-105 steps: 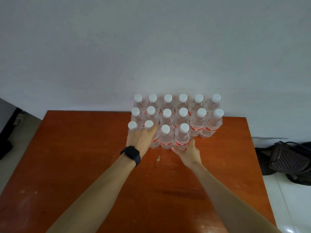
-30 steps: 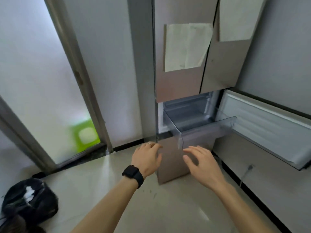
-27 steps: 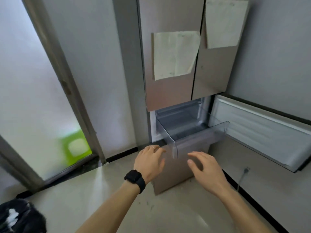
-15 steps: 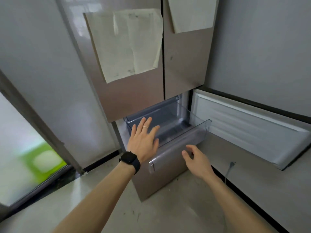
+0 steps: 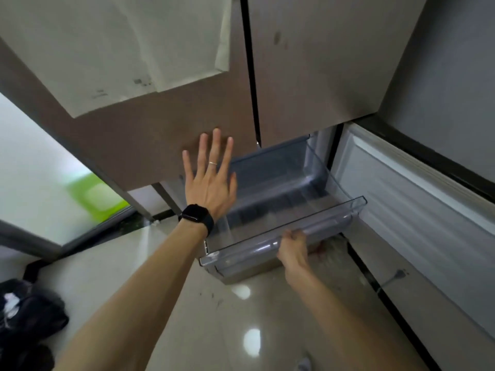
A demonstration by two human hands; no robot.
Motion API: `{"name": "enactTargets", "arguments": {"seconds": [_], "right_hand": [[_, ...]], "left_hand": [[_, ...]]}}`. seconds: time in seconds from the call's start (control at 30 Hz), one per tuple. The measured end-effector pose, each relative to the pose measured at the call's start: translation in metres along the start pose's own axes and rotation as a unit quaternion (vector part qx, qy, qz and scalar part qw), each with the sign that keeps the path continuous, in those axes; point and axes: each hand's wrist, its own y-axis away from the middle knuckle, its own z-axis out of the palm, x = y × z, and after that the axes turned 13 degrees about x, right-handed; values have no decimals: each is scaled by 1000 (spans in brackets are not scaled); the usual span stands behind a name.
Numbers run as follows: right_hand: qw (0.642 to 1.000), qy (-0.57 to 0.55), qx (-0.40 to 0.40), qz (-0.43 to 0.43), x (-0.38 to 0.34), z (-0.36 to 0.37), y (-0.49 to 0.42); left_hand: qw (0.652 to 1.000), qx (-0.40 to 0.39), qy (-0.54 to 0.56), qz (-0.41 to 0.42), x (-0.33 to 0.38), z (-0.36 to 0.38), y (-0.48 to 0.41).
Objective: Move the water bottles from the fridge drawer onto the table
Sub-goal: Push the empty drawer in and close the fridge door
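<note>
Since the fridge drawer (image 5: 246,250) is thin clear plastic and shows no water bottles inside, it should be light, stiff and rather brittle, best held at its front lip, where the right hand (image 5: 293,250) curls its fingers (image 5: 292,236) round the edge. It stands pulled out below the brown doors (image 5: 160,145), see-through with a ribbed grey floor. The left hand (image 5: 211,188) hovers over its left side, fingers spread, holding nothing

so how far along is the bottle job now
Looks nearly done: the pulled-out fridge drawer shows no bottles. In hand: the right hand grips its front lip, the left hand hovers open above it. Left: probably only closing it.
</note>
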Motion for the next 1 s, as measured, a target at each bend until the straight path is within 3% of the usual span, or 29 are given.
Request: {"name": "enactTargets", "arguments": {"seconds": [0.1,0.2,0.3,0.5,0.63,1.0], "right_hand": [[1000,-19,7,-18,-21,10,-12],[994,60,33,-86,-40,26,-14],[983,78,58,-157,-25,48,-17],[975,53,75,-204,-20,85,-43],[968,52,34,-243,-43,110,-73],[965,43,-29,-256,-89,150,-113]], "left_hand": [[1000,13,0,-3,-1,15,-2],[999,40,-6,1,-6,27,-3],[997,76,-17,17,-12,44,-1],[988,150,-38,11,-6,63,2],[980,187,-60,15,-11,75,0],[979,187,-83,19,-15,75,-4]]}}
